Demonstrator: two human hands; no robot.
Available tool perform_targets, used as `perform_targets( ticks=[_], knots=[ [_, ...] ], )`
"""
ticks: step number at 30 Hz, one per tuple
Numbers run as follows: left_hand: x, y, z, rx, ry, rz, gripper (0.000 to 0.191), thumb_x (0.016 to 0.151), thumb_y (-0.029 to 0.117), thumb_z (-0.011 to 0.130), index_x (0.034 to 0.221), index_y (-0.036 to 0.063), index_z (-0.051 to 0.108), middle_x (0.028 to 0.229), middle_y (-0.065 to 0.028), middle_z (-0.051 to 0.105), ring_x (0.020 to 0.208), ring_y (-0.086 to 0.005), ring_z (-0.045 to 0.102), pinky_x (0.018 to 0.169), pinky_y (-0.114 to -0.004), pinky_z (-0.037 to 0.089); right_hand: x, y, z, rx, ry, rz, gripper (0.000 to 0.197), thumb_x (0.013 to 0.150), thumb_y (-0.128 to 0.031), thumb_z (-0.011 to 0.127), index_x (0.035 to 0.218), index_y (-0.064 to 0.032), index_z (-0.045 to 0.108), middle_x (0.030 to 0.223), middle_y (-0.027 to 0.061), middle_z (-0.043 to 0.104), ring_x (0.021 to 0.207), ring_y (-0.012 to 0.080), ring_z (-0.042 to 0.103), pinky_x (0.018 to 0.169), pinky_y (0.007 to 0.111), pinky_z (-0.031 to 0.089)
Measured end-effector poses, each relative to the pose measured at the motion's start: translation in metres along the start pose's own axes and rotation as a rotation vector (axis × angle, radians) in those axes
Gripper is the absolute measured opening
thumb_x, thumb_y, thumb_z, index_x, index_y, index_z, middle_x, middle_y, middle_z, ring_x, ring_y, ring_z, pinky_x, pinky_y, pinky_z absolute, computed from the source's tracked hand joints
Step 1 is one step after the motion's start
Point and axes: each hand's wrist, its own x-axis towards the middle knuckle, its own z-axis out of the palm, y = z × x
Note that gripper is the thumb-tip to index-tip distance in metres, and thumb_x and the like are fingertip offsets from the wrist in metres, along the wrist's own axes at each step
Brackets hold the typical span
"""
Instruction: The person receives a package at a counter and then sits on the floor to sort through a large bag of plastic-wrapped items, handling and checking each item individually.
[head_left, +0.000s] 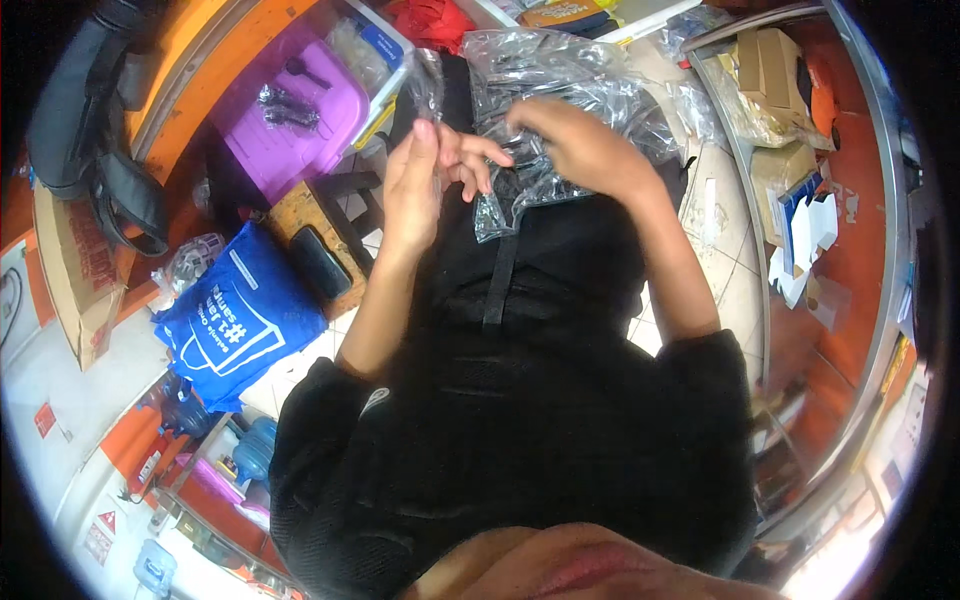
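Note:
My left hand (420, 187) is raised over my lap with a narrow clear plastic bag (426, 82) between its thumb and fingers; the other fingers are spread. My right hand (589, 150) is bent over a heap of clear plastic bags (555, 60) lying across my lap. Its fingers are curled and blurred, and whether they pinch something is hidden. One crumpled bag corner (491, 217) hangs below my hands over my black clothing. To the left, a purple plastic lid (337, 97) bears small black items in clear wrap (289, 109) and a loose black piece (307, 73).
A smartphone (320, 262) lies on a worn wooden stool (296, 206), beside a blue printed bag (240, 315). White trays (652, 22) with packets stand ahead. At right, a metal-edged orange shelf (847, 247) holds cardboard boxes (772, 67). A black padded bag (75, 112) is at upper left.

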Motion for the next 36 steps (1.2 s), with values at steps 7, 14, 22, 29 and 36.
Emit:
perform_targets(
  ticks=[7,14,22,29,36],
  knots=[
    [0.000,-0.033,-0.008,1.016,-0.348,0.166,0.039,0.104,0.035,0.051,0.084,0.0025,0.057,0.072,-0.0203,0.060,0.068,-0.0372,0.063,0.063,-0.046,0.047,-0.016,0.038,0.029,-0.438,-0.175,0.074,0.041,0.079,-0.001,0.064,0.119,-0.0106,0.066,0.115,0.0097,0.064,0.114,0.0310,0.059,0.095,0.043,0.045],
    [-0.001,-0.018,-0.026,1.214,-0.279,0.146,0.037,0.103,0.032,0.051,0.082,0.0025,0.057,0.072,-0.0190,0.058,0.072,-0.0428,0.060,0.064,-0.049,0.045,-0.004,0.038,0.027,-0.429,-0.273,0.176,0.039,0.076,0.004,0.063,0.112,-0.0096,0.068,0.108,0.0122,0.067,0.110,0.0350,0.061,0.096,0.046,0.047],
    [-0.020,-0.020,-0.024,1.139,-0.194,0.233,0.027,0.098,0.026,0.062,0.084,0.0039,0.055,0.067,-0.0189,0.056,0.064,-0.0422,0.059,0.055,-0.048,0.044,-0.011,0.054,0.015,-0.814,-0.328,0.094,0.019,0.082,-0.006,0.062,0.098,-0.0104,0.073,0.100,0.0107,0.070,0.105,0.0301,0.063,0.094,0.042,0.050],
    [-0.030,0.004,-0.009,1.127,-0.265,0.502,0.032,0.092,0.025,0.068,0.077,0.0026,0.051,0.063,-0.0150,0.052,0.057,-0.0378,0.057,0.053,-0.044,0.045,-0.012,-0.016,-0.010,-0.628,-0.322,0.210,0.032,0.080,0.000,0.067,0.111,-0.0051,0.063,0.115,0.0145,0.065,0.113,0.0355,0.060,0.097,0.045,0.048],
    [-0.039,-0.005,-0.019,1.061,-0.225,0.491,0.033,0.091,0.024,0.071,0.075,0.0029,0.051,0.061,-0.0142,0.050,0.055,-0.0368,0.056,0.051,-0.044,0.044,0.041,-0.021,0.013,-0.507,0.224,-0.163,0.020,0.082,-0.001,0.064,0.102,-0.0037,0.063,0.103,0.0158,0.066,0.102,0.0380,0.064,0.088,0.046,0.054]
  ],
)
